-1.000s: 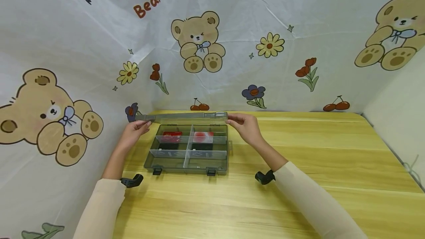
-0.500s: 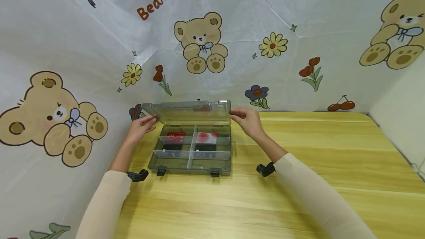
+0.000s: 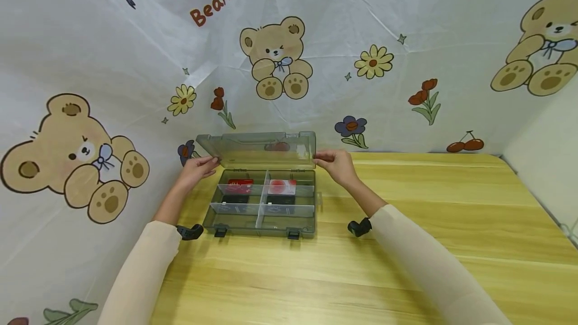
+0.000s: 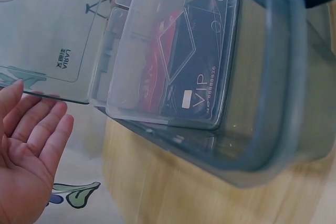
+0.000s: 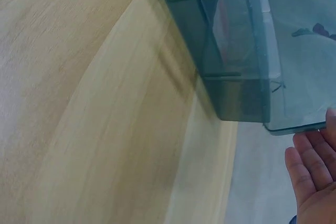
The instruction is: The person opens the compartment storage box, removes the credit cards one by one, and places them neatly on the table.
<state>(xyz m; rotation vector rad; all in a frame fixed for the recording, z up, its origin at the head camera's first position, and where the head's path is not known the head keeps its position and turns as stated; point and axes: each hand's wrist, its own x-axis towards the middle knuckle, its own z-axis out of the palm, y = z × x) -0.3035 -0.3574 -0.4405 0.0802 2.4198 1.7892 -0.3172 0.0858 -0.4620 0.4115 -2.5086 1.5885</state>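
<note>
A smoky-grey plastic organizer box [image 3: 255, 232] sits on the table, its hinged lid [image 3: 253, 152] raised and leaning back. My left hand [image 3: 195, 170] holds the lid's left edge between thumb and fingers. At the lid's right edge, my right hand [image 3: 336, 165] pinches it, thumb on one face and fingers on the other. Clear dividers split the box into several compartments. A red card [image 3: 240, 185] and a white card with a red circle [image 3: 282, 186] lie towards the back. Dark cards are in front of them; one dark card [image 4: 205, 51] reads VIP.
The wood-grain table [image 3: 406, 214] extends to the right of the box and in front of it. A white cloth [image 3: 325, 24] printed with bears and flowers hangs behind and on the left. Black wrist devices [image 3: 359, 227] are strapped to both forearms.
The lid has swung up and back from near edge-on, showing more of its face. Both hands moved with it and kept hold of its sides. The cards stay in place.
</note>
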